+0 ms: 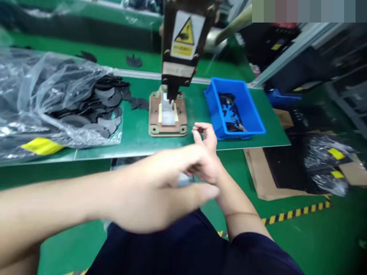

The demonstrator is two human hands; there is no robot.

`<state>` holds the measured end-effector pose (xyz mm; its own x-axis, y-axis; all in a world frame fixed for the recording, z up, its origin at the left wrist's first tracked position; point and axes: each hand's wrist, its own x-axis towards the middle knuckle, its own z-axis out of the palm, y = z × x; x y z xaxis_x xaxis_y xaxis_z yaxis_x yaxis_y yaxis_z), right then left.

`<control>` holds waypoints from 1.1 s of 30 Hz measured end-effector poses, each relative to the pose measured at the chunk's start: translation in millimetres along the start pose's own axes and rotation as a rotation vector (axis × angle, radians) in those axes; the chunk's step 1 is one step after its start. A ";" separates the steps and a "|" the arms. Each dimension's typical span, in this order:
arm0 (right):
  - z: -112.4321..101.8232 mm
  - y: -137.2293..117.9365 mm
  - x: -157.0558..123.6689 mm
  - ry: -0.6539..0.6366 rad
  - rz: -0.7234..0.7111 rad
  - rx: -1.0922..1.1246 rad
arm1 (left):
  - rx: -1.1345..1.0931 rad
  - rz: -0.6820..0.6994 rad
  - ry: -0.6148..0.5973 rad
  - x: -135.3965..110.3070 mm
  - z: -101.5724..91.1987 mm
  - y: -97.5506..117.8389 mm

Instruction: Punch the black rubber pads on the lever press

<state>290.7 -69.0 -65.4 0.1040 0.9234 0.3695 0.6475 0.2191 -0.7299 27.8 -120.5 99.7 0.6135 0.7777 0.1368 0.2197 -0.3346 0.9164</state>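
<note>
My left hand reaches in from the left across my body, close to the camera and blurred. Its thumb stands apart from the fingers, which are bent towards my right wrist; whether they touch it I cannot tell. My right hand is at the table's front edge, fingers loosely bent, thumb a little apart, with no object visible in it. Just left of it is the press base, bearing a metal fixture block. Above hangs the dark press head with a yellow warning label.
A blue bin holding small black parts stands on the green table at right. To the left, a clear plastic bag spills flat, curved black pieces. Cardboard and bagged black items lie lower right.
</note>
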 end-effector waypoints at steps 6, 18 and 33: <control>-99.2 21.6 43.1 0.055 0.071 -0.222 | 0.267 -0.267 0.181 32.8 -37.4 -143.4; -137.6 93.6 160.8 -0.412 0.577 -0.713 | 0.137 -0.334 0.514 24.1 -38.9 -226.5; -124.9 5.0 124.8 0.112 0.178 -0.560 | 0.065 -0.141 0.531 27.2 -32.5 -214.2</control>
<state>401.1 8.0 48.9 0.3067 0.8854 0.3494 0.9090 -0.1635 -0.3835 -27.2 -10.5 -80.7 0.1116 0.9732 0.2011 0.3290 -0.2271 0.9166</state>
